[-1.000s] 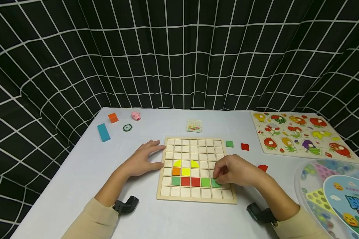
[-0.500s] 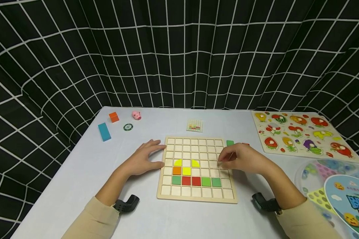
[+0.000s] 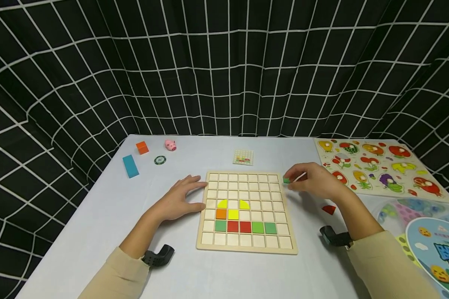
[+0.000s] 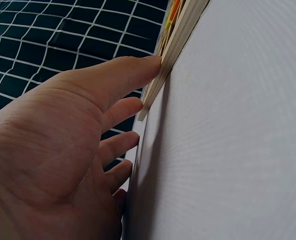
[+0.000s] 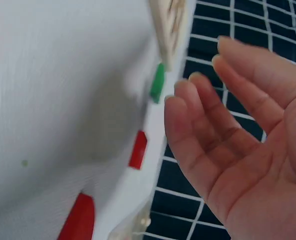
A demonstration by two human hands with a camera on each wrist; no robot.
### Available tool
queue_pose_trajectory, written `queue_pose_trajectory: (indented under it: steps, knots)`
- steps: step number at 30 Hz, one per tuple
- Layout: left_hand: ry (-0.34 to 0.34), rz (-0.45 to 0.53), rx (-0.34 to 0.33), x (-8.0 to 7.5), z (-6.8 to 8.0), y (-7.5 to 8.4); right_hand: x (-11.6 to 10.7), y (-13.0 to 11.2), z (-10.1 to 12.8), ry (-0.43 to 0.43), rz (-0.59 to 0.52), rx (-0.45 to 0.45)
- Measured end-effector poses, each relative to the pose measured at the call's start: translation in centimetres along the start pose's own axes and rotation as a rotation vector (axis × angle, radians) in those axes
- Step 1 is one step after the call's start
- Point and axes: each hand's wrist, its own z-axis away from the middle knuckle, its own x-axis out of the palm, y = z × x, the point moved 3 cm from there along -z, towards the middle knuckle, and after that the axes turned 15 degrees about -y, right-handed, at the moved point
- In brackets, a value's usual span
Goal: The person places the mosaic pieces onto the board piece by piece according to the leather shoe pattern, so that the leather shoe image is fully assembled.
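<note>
A wooden grid board (image 3: 247, 182) lies mid-table with yellow, orange, green and red tiles in its lower rows. My left hand (image 3: 179, 199) lies flat on the table, its fingertips (image 4: 150, 65) against the board's left edge (image 4: 175, 40). My right hand (image 3: 314, 180) hovers past the board's far right corner, fingers straight and spread (image 5: 227, 125), holding nothing. A loose green tile (image 3: 286, 180) sits just in front of those fingers (image 5: 157, 82). A red square tile (image 5: 138, 149) lies beside it, hidden under the hand in the head view. A red curved piece (image 3: 328, 209) is nearer me.
A fruit peg puzzle (image 3: 378, 168) lies at the far right, a clear tub with a printed lid (image 3: 426, 236) at the near right. A small pattern card (image 3: 243, 157) sits behind the board. At the far left are a blue block (image 3: 130, 165), orange cube (image 3: 141, 147), pink pig (image 3: 170, 144) and round chip (image 3: 159, 160).
My right hand left the green tile in the board's lower row and moved away to the far right, up to the loose green tile. The left hand stayed put.
</note>
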Motion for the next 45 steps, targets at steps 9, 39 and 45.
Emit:
queue_pose_trajectory:
  steps: [9, 39, 45]
  knots:
    - [0.002, 0.001, 0.008, -0.1, 0.0, 0.1, -0.6, 1.0, -1.3, 0.019, 0.108, 0.103]
    - [0.007, 0.006, 0.003, 0.2, 0.0, -0.1, -0.1, 1.8, -2.8, 0.094, 0.188, 0.103]
    - [0.007, 0.0, 0.004, 0.1, 0.0, -0.1, 0.0, 1.4, -2.3, 0.11, 0.082, 0.091]
